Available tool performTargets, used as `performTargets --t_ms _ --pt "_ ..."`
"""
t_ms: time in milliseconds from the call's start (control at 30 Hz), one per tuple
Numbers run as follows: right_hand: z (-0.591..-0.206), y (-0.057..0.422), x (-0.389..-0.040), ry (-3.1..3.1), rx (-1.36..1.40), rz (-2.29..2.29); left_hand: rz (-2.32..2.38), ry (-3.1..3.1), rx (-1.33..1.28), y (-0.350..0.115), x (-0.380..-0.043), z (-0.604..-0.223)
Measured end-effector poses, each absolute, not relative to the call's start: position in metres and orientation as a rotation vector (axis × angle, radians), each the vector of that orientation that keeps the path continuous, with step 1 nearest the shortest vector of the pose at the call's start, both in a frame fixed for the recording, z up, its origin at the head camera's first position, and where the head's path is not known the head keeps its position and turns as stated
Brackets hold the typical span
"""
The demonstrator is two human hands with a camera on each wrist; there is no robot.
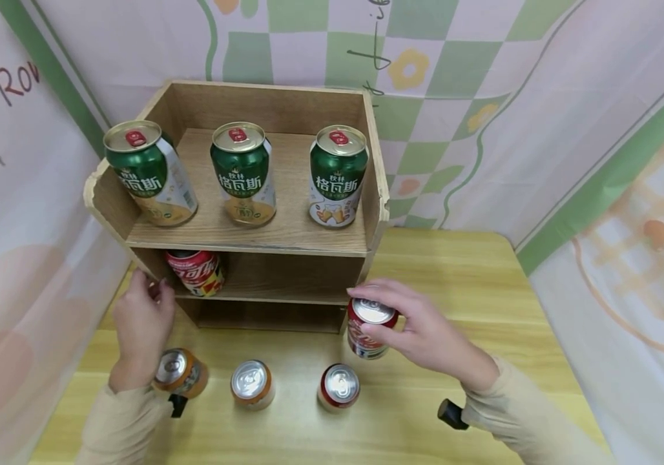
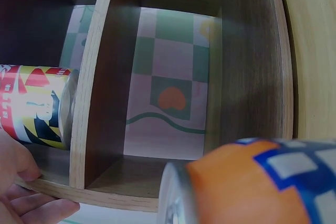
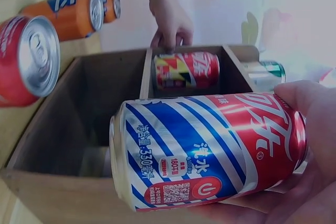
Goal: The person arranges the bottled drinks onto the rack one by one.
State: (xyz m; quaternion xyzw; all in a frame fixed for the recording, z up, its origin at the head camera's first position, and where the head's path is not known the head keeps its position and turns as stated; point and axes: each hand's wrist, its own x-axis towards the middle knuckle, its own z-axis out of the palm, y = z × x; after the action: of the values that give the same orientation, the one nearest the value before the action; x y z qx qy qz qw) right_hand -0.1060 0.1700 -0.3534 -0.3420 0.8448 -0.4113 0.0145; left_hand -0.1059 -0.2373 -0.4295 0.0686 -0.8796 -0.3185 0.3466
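My right hand (image 1: 419,326) grips a red cola can (image 1: 367,329) near its top, thumb and fingers on opposite sides. The can is in front of the right end of a wooden shelf (image 1: 276,248); its blue-and-white striped side faces the right wrist camera (image 3: 194,150). At the shelf's left side, my left hand (image 1: 145,320) holds the edge of the side board, thumb inside and fingers outside in the left wrist view. Beside that thumb, a red and yellow patterned cola can (image 1: 198,272) stands on the middle level.
Green-and-white cans (image 1: 241,174) stand spaced along the top level. On the table before the shelf are two orange soda cans (image 1: 253,385) and another red can (image 1: 339,387). The left forearm overlaps one orange can (image 1: 183,373). Printed cloth (image 1: 593,194) surrounds the table.
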Motion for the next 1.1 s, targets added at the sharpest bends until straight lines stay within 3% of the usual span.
performTargets --t_ms 767,1100 --pt "-0.362 0.1 -0.135 2.436 -1.107 -1.414 -0.826 -2.263 0.178 -0.238 -0.106 -0.431" --pt "-0.367 0.076 -0.145 2.347 -0.997 -1.456 -0.831 -2.266 0.177 -0.238 -0.106 -0.432"
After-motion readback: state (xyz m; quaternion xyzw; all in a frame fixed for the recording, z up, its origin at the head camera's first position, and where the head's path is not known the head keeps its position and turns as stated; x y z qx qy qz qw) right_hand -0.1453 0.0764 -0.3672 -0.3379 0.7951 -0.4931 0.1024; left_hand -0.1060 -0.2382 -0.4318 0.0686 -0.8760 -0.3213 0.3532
